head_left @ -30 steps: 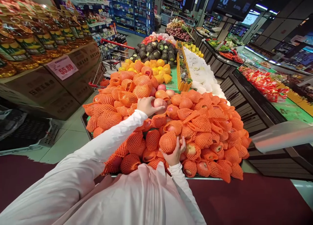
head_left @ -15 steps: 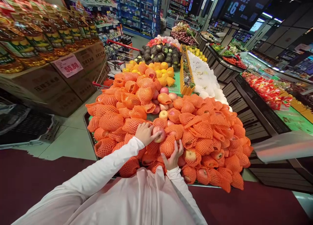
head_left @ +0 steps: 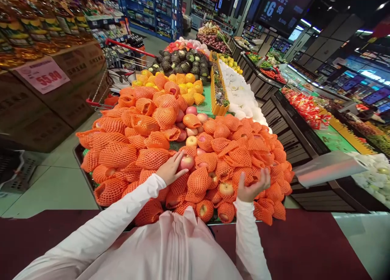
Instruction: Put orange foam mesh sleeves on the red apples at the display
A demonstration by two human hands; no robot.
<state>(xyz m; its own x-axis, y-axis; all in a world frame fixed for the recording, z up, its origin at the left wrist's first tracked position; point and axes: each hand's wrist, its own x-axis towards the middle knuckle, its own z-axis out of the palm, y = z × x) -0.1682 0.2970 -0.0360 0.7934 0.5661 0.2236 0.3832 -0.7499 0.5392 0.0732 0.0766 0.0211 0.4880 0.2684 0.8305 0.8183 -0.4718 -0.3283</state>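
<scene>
My left hand (head_left: pixel 169 169) rests on the heap of net-wrapped apples, fingers stretched out. Its thumb and fingertips lie against the left side of a bare red apple (head_left: pixel 187 162); the hand is not wrapped round it. Farther right, my right hand (head_left: pixel 253 187) is raised over the heap with the fingers apart and nothing in it. Below and between the hands sits an apple in an orange foam net (head_left: pixel 198 181). A paler apple (head_left: pixel 226 189) peeks out of its net just left of my right hand.
Beyond the apples are orange-netted yellow fruit (head_left: pixel 195 94) and black-netted fruit (head_left: pixel 185 62). White-netted fruit (head_left: pixel 239 91) lies behind a yellow divider (head_left: pixel 218 108). A shopping cart (head_left: pixel 105 79) stands at the left, a plastic bag roll (head_left: pixel 330 169) at the right.
My right hand has moved right, away from the netted apple, and opened. My left hand stays at the red apple, its fingers straighter. The view has turned somewhat to the right.
</scene>
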